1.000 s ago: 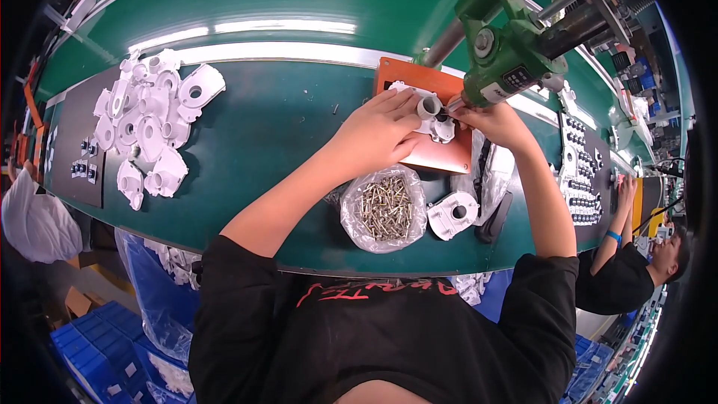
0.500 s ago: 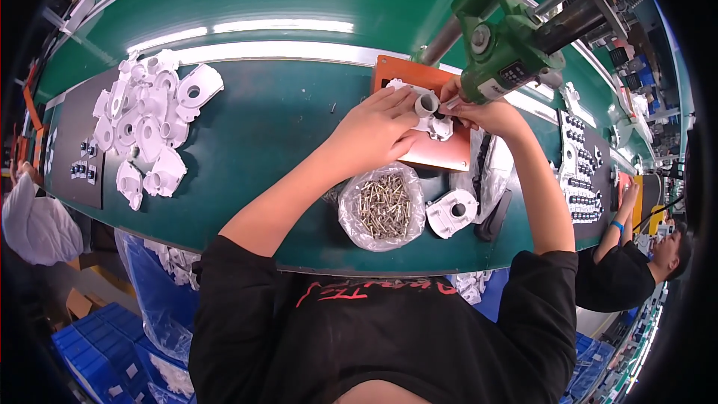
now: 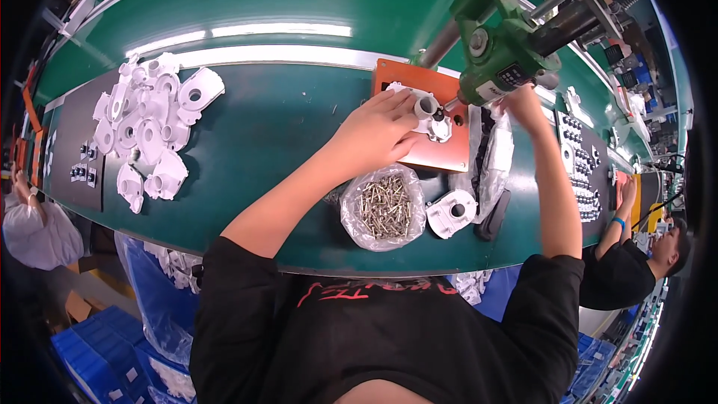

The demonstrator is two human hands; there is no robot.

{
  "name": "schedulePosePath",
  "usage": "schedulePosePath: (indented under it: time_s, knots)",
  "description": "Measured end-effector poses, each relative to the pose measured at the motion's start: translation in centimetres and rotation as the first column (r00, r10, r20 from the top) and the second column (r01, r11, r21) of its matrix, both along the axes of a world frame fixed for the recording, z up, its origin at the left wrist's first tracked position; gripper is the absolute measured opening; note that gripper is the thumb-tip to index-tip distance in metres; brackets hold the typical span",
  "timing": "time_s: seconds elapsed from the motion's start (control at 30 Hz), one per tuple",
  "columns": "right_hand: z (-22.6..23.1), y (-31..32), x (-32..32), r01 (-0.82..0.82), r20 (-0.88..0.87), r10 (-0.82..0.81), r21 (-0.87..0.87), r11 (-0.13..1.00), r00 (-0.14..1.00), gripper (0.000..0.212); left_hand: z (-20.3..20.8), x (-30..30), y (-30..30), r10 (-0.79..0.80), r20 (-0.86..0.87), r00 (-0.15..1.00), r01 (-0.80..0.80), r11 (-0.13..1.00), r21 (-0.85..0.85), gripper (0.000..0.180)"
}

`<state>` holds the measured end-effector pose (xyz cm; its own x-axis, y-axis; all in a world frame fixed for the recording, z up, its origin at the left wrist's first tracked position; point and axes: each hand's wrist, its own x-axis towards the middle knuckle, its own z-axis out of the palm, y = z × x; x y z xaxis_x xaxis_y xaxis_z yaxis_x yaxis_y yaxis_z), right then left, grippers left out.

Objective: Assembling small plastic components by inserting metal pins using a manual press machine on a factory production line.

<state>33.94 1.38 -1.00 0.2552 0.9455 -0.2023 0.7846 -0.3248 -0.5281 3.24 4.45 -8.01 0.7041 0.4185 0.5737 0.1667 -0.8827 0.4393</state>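
Observation:
My left hand (image 3: 381,126) is closed on a white plastic housing (image 3: 441,130), its fingers laid across the top and its thumb at the near side. The housing has a round collar and rests on an orange plate (image 3: 437,154). Beside the collar is a small dark part, close to the tip of a green press-like machine (image 3: 493,67). My right hand (image 3: 526,107) is up at the right side of the machine's head, which hides most of its fingers; I cannot make out what they touch.
A clear bag of metal screws (image 3: 383,208) and a loose white housing (image 3: 452,213) are near me. White housings (image 3: 149,116) are heaped at left. Plastic wrapping (image 3: 493,168) lies by a black object (image 3: 493,215). Small dark parts (image 3: 580,179) stand at right, near a co-worker (image 3: 636,265).
My right hand has left the housing and moved right and slightly up, to the side of the machine's head. My left hand stays on the housing, and the small dark part beside the collar is now exposed.

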Motion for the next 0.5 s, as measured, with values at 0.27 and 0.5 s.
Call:
schedulePosePath:
  time_s: [0.27,0.5]
  knots:
    - [16.0,10.6,12.9,0.082,-0.412,0.405,0.776,0.625,0.816,0.051,-0.1,0.5,-0.1,-0.031,0.015,0.999,0.031,0.999,-0.007,0.019]
    - [20.0,11.2,0.8,0.043,-0.316,0.373,0.810,0.584,0.872,0.032,-0.5,-0.2,0.1,-0.002,-0.012,1.000,0.003,1.000,0.015,0.019]
